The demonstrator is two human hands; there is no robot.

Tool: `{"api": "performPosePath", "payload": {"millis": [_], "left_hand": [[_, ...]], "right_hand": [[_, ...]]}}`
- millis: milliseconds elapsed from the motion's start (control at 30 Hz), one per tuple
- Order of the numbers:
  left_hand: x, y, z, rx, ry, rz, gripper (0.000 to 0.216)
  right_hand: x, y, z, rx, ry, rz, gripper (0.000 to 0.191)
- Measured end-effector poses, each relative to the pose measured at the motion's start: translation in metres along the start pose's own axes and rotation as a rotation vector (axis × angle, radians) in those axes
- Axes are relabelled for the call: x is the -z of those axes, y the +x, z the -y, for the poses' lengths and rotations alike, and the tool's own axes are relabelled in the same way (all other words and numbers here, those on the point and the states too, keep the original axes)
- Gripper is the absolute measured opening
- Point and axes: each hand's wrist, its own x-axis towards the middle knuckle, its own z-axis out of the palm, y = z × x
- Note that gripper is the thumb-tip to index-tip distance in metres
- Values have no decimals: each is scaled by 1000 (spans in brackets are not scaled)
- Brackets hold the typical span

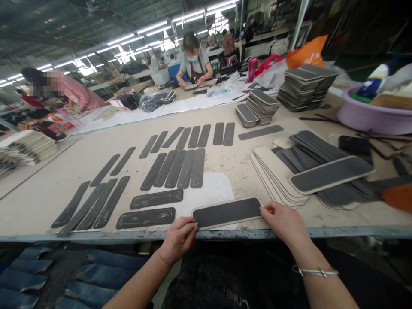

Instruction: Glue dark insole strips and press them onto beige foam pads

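A long dark panel with a pale border (228, 212) lies near the table's front edge, partly over a white sheet (219, 183). My left hand (180, 237) pinches its left end between thumb and fingers. At the opposite end, my right hand (283, 221) grips the corner the same way. Just left of the panel lie dark strips (146, 218) with shiny, wet-looking streaks on top. To the right, a similar bordered panel (331, 174) rests on a heap of dark pieces (313, 143), beside a fanned stack of cream panels (273, 176).
More dark strips (174, 169) spread over the table (106, 124). Stacked panels (305, 83) and a purple basin (370, 113) stand at the back right. Pale stacked pieces (28, 146) sit far left. Across the table, a co-worker (195, 62) handles dark pieces; another person in pink (77, 90) leans in.
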Motion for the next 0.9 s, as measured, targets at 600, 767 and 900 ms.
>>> {"api": "performPosePath", "payload": {"millis": [600, 767, 900], "left_hand": [[0, -2, -5, 39, -33, -30, 15], [3, -2, -6, 76, -91, -86, 17], [0, -1, -5, 89, -55, -150, 24]], "right_hand": [[-2, -1, -2, 24, -63, -3, 30], [-3, 1, -4, 13, -69, 22, 31], [-4, 1, -5, 12, -69, 26, 30]]}}
